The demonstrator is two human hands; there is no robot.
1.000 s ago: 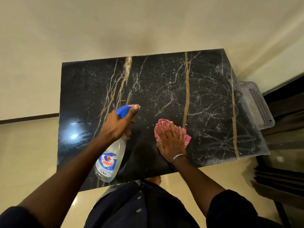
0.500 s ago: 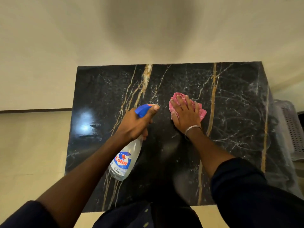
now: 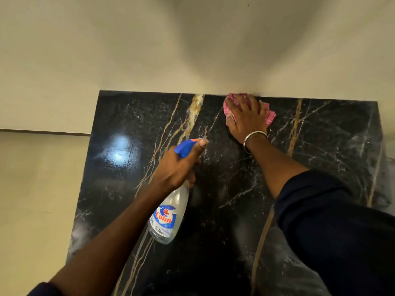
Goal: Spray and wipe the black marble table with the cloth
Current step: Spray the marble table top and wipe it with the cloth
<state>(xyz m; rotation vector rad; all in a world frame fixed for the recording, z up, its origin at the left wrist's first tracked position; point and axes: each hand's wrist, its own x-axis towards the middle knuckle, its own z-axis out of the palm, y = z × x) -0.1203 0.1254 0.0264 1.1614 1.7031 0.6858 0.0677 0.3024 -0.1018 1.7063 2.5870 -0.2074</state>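
Note:
The black marble table (image 3: pixel 132 189) with gold and white veins fills the lower middle of the head view. My right hand (image 3: pixel 248 118) lies flat on a pink cloth (image 3: pixel 269 115), pressing it against the table's far edge by the wall. My left hand (image 3: pixel 177 165) grips a clear spray bottle (image 3: pixel 168 214) with a blue trigger head above the table's middle, index finger along the nozzle. Most of the cloth is hidden under my right hand.
A cream wall (image 3: pixel 149 50) rises directly behind the table's far edge. Pale floor (image 3: pixel 36 189) lies to the left, with a dark skirting line (image 3: pixel 42 131). A light reflection (image 3: pixel 117 150) shines on the table's left part.
My right hand has slid the pink cloth away from me, from the table's near middle up to its far edge. The left hand keeps the bottle over the middle.

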